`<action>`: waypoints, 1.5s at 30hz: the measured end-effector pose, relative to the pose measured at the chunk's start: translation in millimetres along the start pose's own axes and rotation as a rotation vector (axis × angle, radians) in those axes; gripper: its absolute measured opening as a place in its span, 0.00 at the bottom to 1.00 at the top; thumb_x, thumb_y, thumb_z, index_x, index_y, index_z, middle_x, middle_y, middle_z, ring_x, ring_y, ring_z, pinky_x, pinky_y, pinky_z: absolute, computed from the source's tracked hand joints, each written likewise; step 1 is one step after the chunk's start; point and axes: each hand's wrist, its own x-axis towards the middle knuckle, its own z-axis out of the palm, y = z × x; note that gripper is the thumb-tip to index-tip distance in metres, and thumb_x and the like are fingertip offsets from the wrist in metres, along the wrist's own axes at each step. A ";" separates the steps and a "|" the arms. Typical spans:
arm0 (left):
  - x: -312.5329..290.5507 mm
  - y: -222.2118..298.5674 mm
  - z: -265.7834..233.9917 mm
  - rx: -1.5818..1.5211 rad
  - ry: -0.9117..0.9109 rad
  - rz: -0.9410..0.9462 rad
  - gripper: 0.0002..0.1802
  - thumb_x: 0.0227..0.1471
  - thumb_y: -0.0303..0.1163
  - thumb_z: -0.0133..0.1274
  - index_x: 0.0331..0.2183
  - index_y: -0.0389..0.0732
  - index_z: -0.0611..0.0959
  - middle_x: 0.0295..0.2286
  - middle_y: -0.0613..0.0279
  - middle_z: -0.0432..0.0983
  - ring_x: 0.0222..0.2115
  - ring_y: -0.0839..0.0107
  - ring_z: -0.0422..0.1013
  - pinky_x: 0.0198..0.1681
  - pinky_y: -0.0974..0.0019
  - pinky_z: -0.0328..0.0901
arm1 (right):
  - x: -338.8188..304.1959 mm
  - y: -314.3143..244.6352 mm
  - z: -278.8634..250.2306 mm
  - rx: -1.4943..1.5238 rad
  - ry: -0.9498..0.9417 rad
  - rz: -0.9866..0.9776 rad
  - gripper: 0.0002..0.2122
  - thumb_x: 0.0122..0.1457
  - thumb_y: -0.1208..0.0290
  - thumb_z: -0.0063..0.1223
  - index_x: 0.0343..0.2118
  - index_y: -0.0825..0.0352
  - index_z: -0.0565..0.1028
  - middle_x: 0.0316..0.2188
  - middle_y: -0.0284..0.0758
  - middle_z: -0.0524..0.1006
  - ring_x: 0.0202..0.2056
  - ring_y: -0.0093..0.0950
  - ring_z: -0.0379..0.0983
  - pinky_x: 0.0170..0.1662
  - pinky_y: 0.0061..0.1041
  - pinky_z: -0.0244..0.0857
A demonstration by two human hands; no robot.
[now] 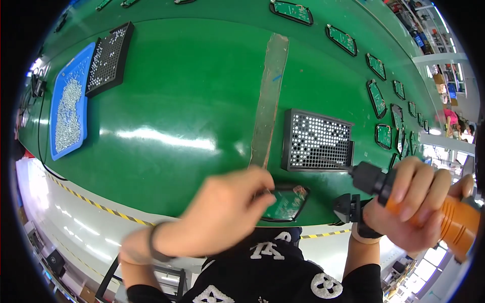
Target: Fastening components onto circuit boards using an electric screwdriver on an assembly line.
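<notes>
My right hand [414, 202] is wrapped round an orange electric screwdriver [457, 224] with a black nose. Its thin bit points left, over the lower right part of a black screw tray [287, 144], where many pale screw heads fill rows of holes. On the bench just in front of me lies a green circuit board [290, 202] in a dark frame. My left hand [227, 207] is at the left end of this board, thumb and forefinger bent over its edge. Motion smears the left hand, so whether it grips the frame is unclear.
A blue bin [54, 121] of loose screws stands at the far left beside a second black tray [121, 55], partly filled. Several framed boards [342, 39] line the far and right side. A worn strip [273, 76] crosses the green bench [192, 91]. A black bracket-like object [347, 208] sits by my right wrist.
</notes>
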 end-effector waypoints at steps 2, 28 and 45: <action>41.3 15.3 -34.9 0.085 0.019 -0.001 0.04 0.45 0.23 0.53 0.27 0.35 0.74 0.19 0.60 0.71 0.17 0.73 0.68 0.19 0.70 0.61 | 4.0 -7.1 -16.0 -0.047 0.074 -0.027 0.19 0.52 0.76 0.44 0.47 0.59 0.58 0.18 0.26 0.64 0.17 0.19 0.62 0.22 0.20 0.60; 161.2 31.8 -51.0 0.916 0.092 0.817 0.16 0.40 0.31 0.59 0.33 0.34 0.77 0.31 0.51 0.72 0.34 0.59 0.70 0.38 0.63 0.65 | -28.0 26.3 -27.4 -0.041 0.169 0.220 0.24 0.49 0.83 0.47 0.44 0.55 0.50 0.18 0.32 0.66 0.19 0.26 0.65 0.28 0.34 0.66; -14.4 -35.7 63.2 0.587 0.067 0.407 0.20 0.34 0.30 0.60 0.34 0.37 0.78 0.44 0.49 0.65 0.44 0.54 0.62 0.44 0.55 0.62 | -40.7 12.2 -22.5 -0.120 -0.017 0.010 0.19 0.52 0.76 0.49 0.46 0.60 0.57 0.18 0.27 0.66 0.16 0.19 0.64 0.22 0.20 0.63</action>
